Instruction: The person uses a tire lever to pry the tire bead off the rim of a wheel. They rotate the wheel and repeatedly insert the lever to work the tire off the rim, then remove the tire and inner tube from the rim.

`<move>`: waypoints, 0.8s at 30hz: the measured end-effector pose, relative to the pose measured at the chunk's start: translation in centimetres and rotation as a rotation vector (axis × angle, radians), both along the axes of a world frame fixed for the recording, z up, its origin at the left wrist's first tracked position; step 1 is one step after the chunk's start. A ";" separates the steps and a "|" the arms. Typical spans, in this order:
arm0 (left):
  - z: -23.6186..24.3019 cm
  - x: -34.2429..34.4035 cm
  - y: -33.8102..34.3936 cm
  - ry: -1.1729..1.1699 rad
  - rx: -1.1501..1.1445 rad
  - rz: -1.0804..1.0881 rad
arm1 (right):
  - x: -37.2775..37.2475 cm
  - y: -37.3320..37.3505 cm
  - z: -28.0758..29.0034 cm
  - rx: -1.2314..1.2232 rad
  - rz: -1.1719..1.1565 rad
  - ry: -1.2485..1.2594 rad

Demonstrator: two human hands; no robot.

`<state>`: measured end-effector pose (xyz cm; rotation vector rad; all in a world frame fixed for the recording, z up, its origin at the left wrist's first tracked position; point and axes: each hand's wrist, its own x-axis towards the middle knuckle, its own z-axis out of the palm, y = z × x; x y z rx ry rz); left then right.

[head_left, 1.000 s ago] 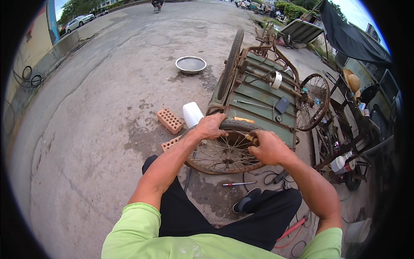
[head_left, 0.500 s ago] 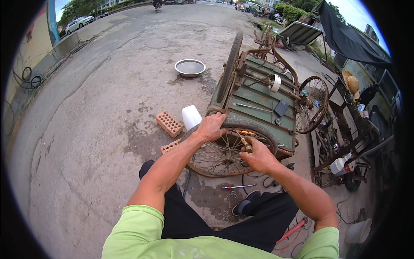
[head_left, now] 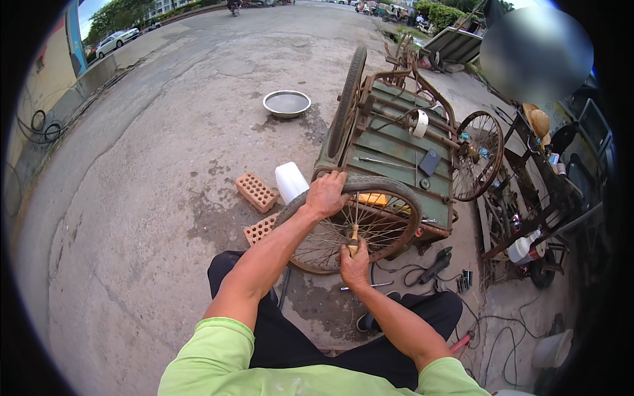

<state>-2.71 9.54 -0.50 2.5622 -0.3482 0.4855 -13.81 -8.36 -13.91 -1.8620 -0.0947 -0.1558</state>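
My left hand (head_left: 327,195) is closed over the upper left of a spoked wheel's black tyre (head_left: 411,211), which leans against the rear of an overturned green tricycle cart (head_left: 383,148). My right hand (head_left: 353,264) is wrapped round a yellowish-handled tool (head_left: 354,234), held upright in front of the spokes near the hub, its thin metal shaft pointing up toward the rim beside my left hand. A white plastic container (head_left: 290,181) lies just behind the wheel's left side. A thin metal tool (head_left: 380,284) lies on the ground below the wheel.
Two perforated bricks (head_left: 256,192) lie left of the wheel, with a metal basin (head_left: 286,104) beyond. A phone (head_left: 429,163) rests on the cart. Right are another spoked wheel (head_left: 479,185), a cluttered metal rack (head_left: 512,244) and cables (head_left: 502,336). The road runs behind, with distant vehicles.
My right hand has moved down and left toward the hub, turning the tool from slanted to upright. My left hand stays on the tyre.
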 end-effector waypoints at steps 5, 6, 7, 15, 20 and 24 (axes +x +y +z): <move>1.0 -0.8 3.0 0.213 -0.097 -0.080 | -1.4 -0.2 -0.4 0.110 0.001 0.106; 1.7 -1.3 3.9 0.352 -0.079 -0.037 | -1.8 -0.4 0.4 0.151 0.021 0.118; 1.9 -1.6 4.8 0.492 -0.060 0.007 | -2.1 -0.5 1.1 0.193 0.041 0.130; -0.2 -1.9 6.5 0.390 -0.136 -0.028 | -0.9 0.7 0.3 0.021 0.041 0.031; -2.0 -1.2 5.3 0.220 -0.092 0.115 | 1.5 3.1 -1.0 -0.082 -0.008 -0.078; -3.3 -1.5 4.1 0.047 -0.088 0.180 | 3.9 4.2 -4.8 -0.081 0.051 0.003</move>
